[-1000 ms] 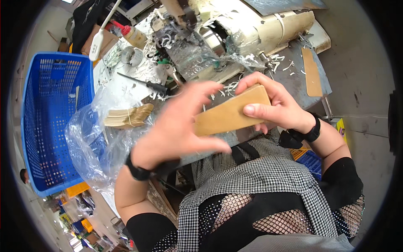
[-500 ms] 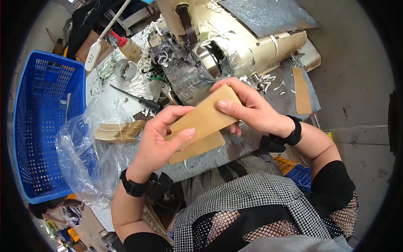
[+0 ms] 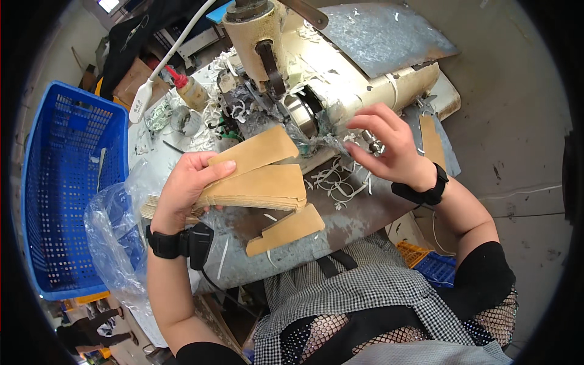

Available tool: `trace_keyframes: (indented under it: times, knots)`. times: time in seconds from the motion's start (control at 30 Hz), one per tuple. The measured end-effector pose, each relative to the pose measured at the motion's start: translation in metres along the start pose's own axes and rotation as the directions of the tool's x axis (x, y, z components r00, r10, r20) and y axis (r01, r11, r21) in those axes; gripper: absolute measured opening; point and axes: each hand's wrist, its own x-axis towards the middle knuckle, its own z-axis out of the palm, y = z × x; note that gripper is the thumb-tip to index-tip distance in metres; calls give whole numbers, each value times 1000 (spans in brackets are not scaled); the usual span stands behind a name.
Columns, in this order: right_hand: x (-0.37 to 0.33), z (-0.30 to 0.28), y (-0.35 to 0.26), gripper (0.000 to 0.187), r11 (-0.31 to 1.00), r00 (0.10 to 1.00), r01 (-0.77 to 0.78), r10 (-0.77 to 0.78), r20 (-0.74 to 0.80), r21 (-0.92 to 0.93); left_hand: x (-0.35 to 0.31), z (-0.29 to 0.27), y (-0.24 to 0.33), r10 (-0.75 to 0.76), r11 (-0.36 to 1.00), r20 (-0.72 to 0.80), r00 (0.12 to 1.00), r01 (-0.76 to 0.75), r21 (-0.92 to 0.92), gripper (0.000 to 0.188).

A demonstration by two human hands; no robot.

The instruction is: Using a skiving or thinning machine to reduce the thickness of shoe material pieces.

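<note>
Holds a stack of tan strips in the left grip, closed with the thumb on top, one strip angled off the rest, above the bench toward its front edge. Holds the right grip empty, with fingers parted, near the cream machine. Has another tan piece lying by the front edge.

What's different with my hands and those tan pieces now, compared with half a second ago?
Your right hand let go of the stack of tan pieces and moved off to the right; your left hand drew left, holding the stack alone, its pieces now fanned apart. The blue basket and red-tipped bottle stayed put.
</note>
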Motion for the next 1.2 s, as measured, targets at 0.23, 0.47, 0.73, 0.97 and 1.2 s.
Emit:
trace_keyframes:
  times: [0.23, 0.47, 0.73, 0.97, 1.2]
  knots:
    - [23, 24, 14, 57, 980, 988, 126, -109, 113, -156, 22, 14, 2, -28, 999, 59, 998, 27, 17, 24]
    - [26, 25, 47, 54, 985, 992, 91, -76, 104, -144, 7, 12, -4, 122, 981, 137, 983, -99, -164, 15]
    - [24, 11, 32, 24, 998, 998, 63, -62, -25, 24, 13, 3, -7, -33, 989, 36, 999, 37, -143, 17]
    - [30, 33, 46, 43, 964, 976, 211, -197, 97, -161, 24, 17, -7, 134, 991, 153, 979, -134, -9, 17]
    - [24, 12, 50, 46, 997, 997, 79, -79, -14, -26, 6, 2, -6, 49, 990, 110, 993, -34, -135, 19]
